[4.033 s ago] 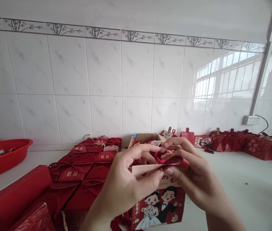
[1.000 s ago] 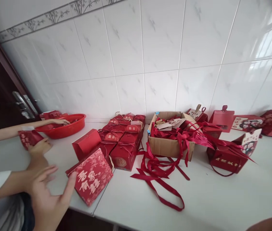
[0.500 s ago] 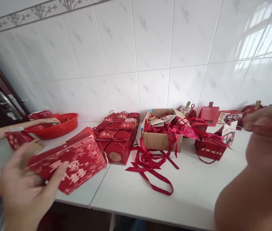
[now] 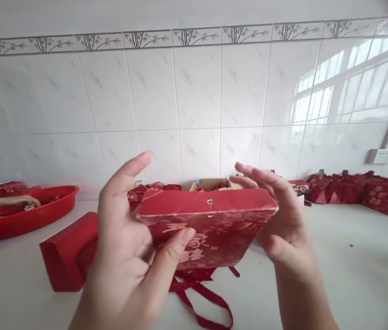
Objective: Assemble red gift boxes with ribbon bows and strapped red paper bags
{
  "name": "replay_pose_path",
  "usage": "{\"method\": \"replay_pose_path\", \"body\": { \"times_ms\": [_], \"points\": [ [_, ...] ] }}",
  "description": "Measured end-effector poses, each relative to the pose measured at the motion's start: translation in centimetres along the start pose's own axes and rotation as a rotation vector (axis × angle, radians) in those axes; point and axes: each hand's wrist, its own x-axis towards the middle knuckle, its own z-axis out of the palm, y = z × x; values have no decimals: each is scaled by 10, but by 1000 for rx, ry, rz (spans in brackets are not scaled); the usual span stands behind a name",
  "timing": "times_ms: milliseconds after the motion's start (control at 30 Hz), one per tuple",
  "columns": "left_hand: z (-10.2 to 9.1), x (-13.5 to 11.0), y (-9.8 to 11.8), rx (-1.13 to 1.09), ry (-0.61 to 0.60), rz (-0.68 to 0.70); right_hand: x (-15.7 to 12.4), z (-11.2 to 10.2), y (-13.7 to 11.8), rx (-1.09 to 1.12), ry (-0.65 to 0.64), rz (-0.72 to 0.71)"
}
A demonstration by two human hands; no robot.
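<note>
A red gift box [image 4: 210, 233] with pale printed characters is raised in front of me, its narrow side with a small hole turned up. My left hand [image 4: 128, 247] grips its left part, the thumb pressed on the printed face and the index finger sticking up. Close to the box's right end is my right hand [image 4: 290, 224], open with fingers and thumb apart; whether it touches the box I cannot tell. Under the box, a dark red ribbon [image 4: 210, 298] lies looped on the white table [image 4: 352, 284].
Left of my left hand stands another red box [image 4: 70, 252]. Another person's hand [image 4: 29, 201] reaches into a red plastic basin [image 4: 56, 215]. A cardboard carton [image 4: 210, 184] sits by the tiled wall, partly hidden. Several red boxes [image 4: 345, 188] line the right back, below a socket strip [image 4: 382, 156].
My view has shifted and tilted up. The held box has come to the middle, narrow side up. My right hand has moved in from the far right to beside it.
</note>
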Motion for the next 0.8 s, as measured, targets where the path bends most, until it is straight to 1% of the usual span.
{"method": "replay_pose_path", "body": {
  "times_ms": [67,133,200,233,300,333,400,467,533,667,733,800],
  "points": [
    [11,1,-8,-116,-91,-3,-1,6,5,57,8,26],
    [16,4,-20,-218,-144,-48,-1,13,11,118,25,119],
    [19,8,-31,-291,-200,-120,0,19,18,150,91,208],
    [19,10,-36,-321,-219,-159,1,22,22,157,140,226],
    [21,15,-44,-379,-238,-233,3,28,30,160,223,220],
    [22,17,-46,-407,-247,-261,4,29,34,156,240,217],
    [24,21,-49,-451,-269,-294,5,32,41,145,228,256],
    [25,25,-51,-477,-299,-304,4,33,46,151,226,339],
    [26,28,-53,-470,-298,-303,3,35,49,196,254,399],
    [27,33,-60,-403,-225,-264,2,42,53,255,306,475],
    [26,38,-67,-417,-225,-272,1,45,57,236,307,484],
    [19,45,-77,-437,-237,-285,2,45,63,173,279,440]
  ]
}}
